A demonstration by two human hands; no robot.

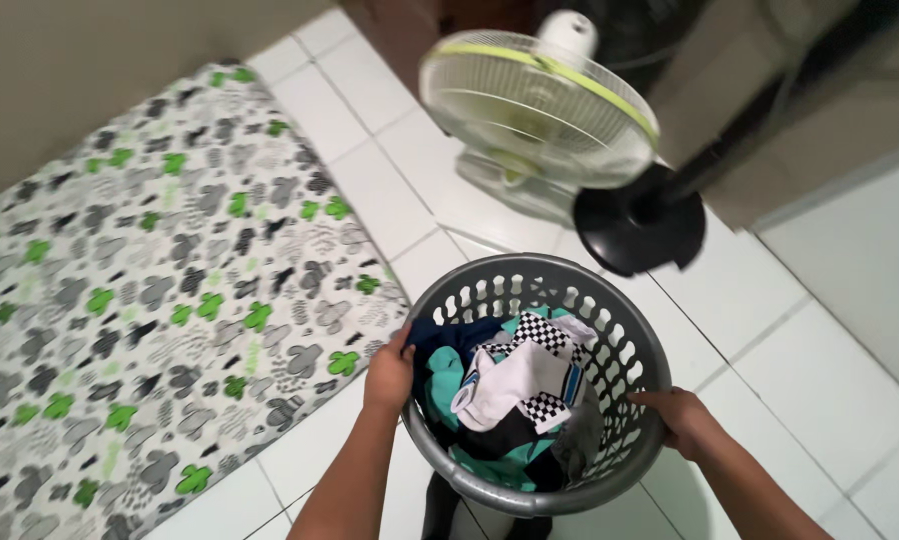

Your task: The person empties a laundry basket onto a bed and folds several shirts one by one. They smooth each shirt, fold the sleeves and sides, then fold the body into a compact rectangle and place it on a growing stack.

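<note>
— Fingers (402,345) of the left hand (390,375) are curled over the near-left rim of the grey laundry basket (625,345), clamped on it, aren't they?

— Yes, the thumb and knuckles sit right on the rim. On the other side the right hand (682,415) grips the right rim the same way, fingers closed around the edge.

— Where is the basket itself?

— Held between both hands, above the white tiled floor (820,370), low in the middle of the view. It is round, with slotted walls.

— What lies inside?

— A heap of clothes (515,390): teal and dark blue cloth, a white piece on top, and a black-and-white chequered panel. The heap fills the lower part of the basket and stays below the rim.

— And around it?

— To the left, a thin mattress (140,290) lies flat on the floor along the wall, its cover white with grey and green leaf shapes; its near corner is just beside the left hand. Beyond the basket stands a white fan (535,110) with a yellow-green ring round its grille. A round black base (635,225) with a dark pole sits just beside the fan, near the basket's far rim.
</note>
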